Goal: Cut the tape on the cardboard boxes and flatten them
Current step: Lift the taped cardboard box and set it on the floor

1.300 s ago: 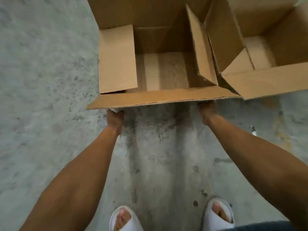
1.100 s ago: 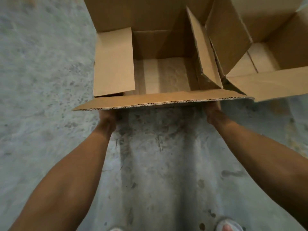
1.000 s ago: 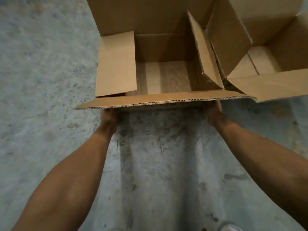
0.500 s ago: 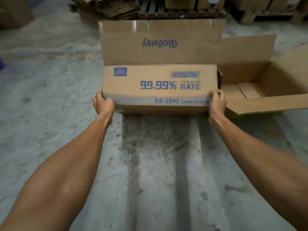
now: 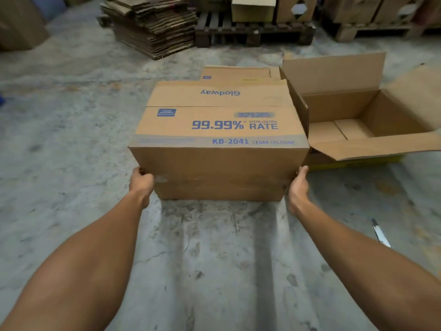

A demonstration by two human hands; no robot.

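Note:
A printed brown cardboard box (image 5: 219, 125) lies tipped on the concrete floor, with its lettered side up and a plain side facing me. A faint strip of tape (image 5: 214, 179) runs across that plain side. My left hand (image 5: 141, 183) grips the box's near left corner, fingers curled round the edge. At the near right corner my right hand (image 5: 297, 188) holds the box, thumb on the front edge and fingers hidden behind the side. A cutter (image 5: 380, 233) lies on the floor to the right, apart from both hands.
A second box (image 5: 353, 103) stands open against the first one's right side. A flattened box (image 5: 238, 73) lies just behind. Farther back are a stack of flattened cardboard (image 5: 152, 27) and a wooden pallet (image 5: 253, 29) with boxes.
The box stood upright with its flaps open. Both hands have tipped it away from me, so its printed side now faces up and its taped side faces me.

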